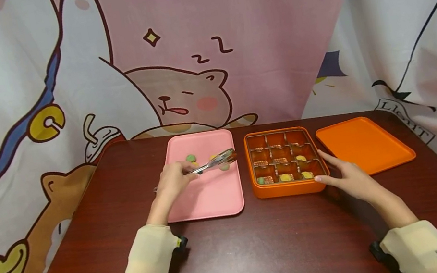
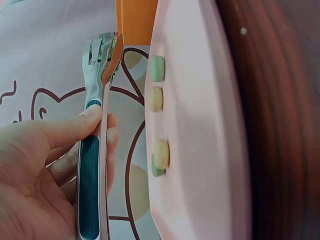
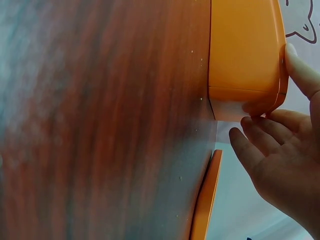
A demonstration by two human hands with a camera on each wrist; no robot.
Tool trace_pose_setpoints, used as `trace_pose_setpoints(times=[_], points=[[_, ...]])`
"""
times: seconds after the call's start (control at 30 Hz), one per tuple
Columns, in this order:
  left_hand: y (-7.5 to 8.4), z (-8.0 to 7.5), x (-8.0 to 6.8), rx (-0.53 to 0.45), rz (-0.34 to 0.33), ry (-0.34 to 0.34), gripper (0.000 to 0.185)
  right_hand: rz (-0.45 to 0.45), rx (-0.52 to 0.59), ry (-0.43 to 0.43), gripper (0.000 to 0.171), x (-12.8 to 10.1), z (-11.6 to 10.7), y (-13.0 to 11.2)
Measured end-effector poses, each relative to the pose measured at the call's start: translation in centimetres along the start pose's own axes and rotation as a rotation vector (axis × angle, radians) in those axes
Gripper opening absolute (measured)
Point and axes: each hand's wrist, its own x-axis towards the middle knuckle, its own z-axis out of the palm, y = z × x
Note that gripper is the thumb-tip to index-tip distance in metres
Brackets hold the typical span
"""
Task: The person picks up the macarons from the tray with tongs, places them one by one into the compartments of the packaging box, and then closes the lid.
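My left hand [image 1: 173, 179] [image 2: 45, 170] grips metal tongs [image 1: 215, 161] [image 2: 97, 100] with a dark green handle, held above the pink tray [image 1: 211, 196] [image 2: 200, 150]. The tongs' tips are together and hold nothing that I can see. Small green and yellow round pieces [image 1: 191, 158] [image 2: 157, 68] lie on the pink tray. To its right stands an orange divided box [image 1: 289, 187] [image 3: 245, 50] with several small pieces in its compartments. My right hand [image 1: 346, 175] [image 3: 280, 150] rests with straight fingers against the box's near right corner.
An orange lid [image 1: 363, 144] [image 3: 205, 200] lies flat to the right of the box. All of this sits on a dark red wooden table [image 1: 265, 255]. Cartoon-printed cloth [image 1: 60, 86] hangs behind and at both sides.
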Motion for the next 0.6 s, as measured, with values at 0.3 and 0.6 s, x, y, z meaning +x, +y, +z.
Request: trace_pose_setpoints(times=[0.3,0.6], points=[[1.8,0.6,0.9,-0.013,0.025,-0.012,0.018,-0.008,-0.004,0.004,0.090,0.1,0.0,0.1],[3.5,1.6,1.2,-0.047,0.021,-0.023,0.015,-0.011,-0.004,0.003,0.089,0.0,0.0,0.2]])
